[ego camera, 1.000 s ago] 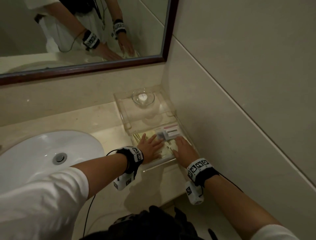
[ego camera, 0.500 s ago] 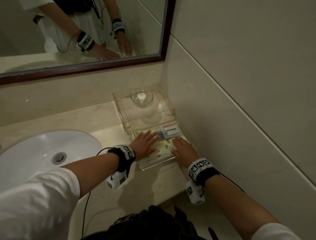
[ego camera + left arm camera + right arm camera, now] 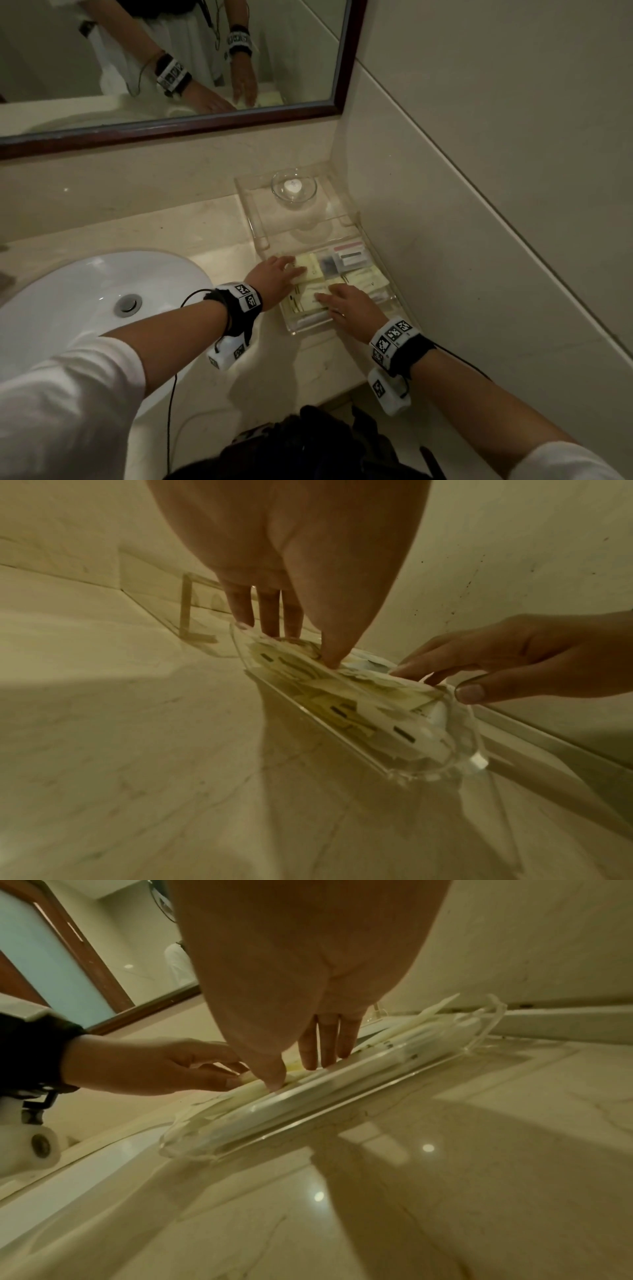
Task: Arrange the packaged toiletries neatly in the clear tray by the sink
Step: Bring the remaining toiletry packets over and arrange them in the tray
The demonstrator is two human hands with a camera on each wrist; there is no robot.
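Observation:
A clear tray sits on the counter by the wall, right of the sink. It holds several pale yellow toiletry packets and a white and pink packet at its far end. My left hand lies flat on the packets at the tray's left side, fingers straight. My right hand presses flat on the near packets. In the left wrist view the left hand touches the packets with fingertips and thumb, and the right hand is beside it. The right wrist view shows the right hand on the tray.
A clear acrylic stand behind the tray carries a glass bowl. The white sink lies to the left. The tiled wall runs close along the tray's right side. A mirror hangs above the counter.
Both hands have stayed flat on the packets. The left hand slid a little toward the tray's far left. The right hand slid left, uncovering the yellow packets at the tray's right side.

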